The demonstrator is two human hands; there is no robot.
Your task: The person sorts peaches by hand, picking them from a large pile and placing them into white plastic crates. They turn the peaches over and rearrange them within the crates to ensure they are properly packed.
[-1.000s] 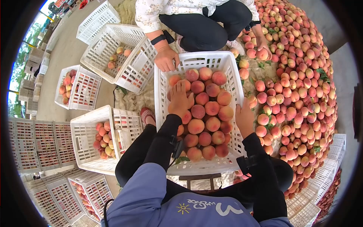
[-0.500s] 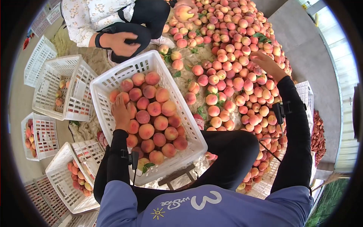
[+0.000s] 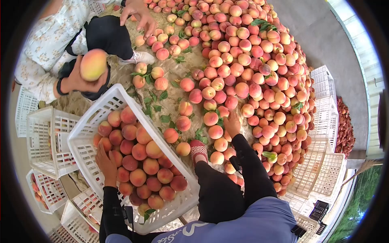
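My left hand [image 3: 106, 165] rests on the peaches at the left side of a white crate [image 3: 184, 202], fingers spread on the fruit. The crate stands tilted before me, with many peaches [image 3: 139, 151] in it. My right hand [image 3: 232, 123] reaches to the near left edge of a large peach pile [image 3: 259, 81]; its fingers are partly hidden among the fruit, and whether they hold a peach cannot be made out. Loose peaches [image 3: 183, 123] and green leaves lie between crate and pile.
A person at the upper left holds a large peach [image 3: 93, 65] near the crate's top corner; their other hand [image 3: 139, 15] hovers over loose peaches. White crates [image 3: 40, 141] stand at left, more crates [image 3: 316, 162] at right. My red patterned shoe [image 3: 198, 151] is beside the crate.
My right hand has moved down and left along the pile. The other person's peach has come toward the crate. The view has shifted to the right, and my left hand stays on the crate's peaches.
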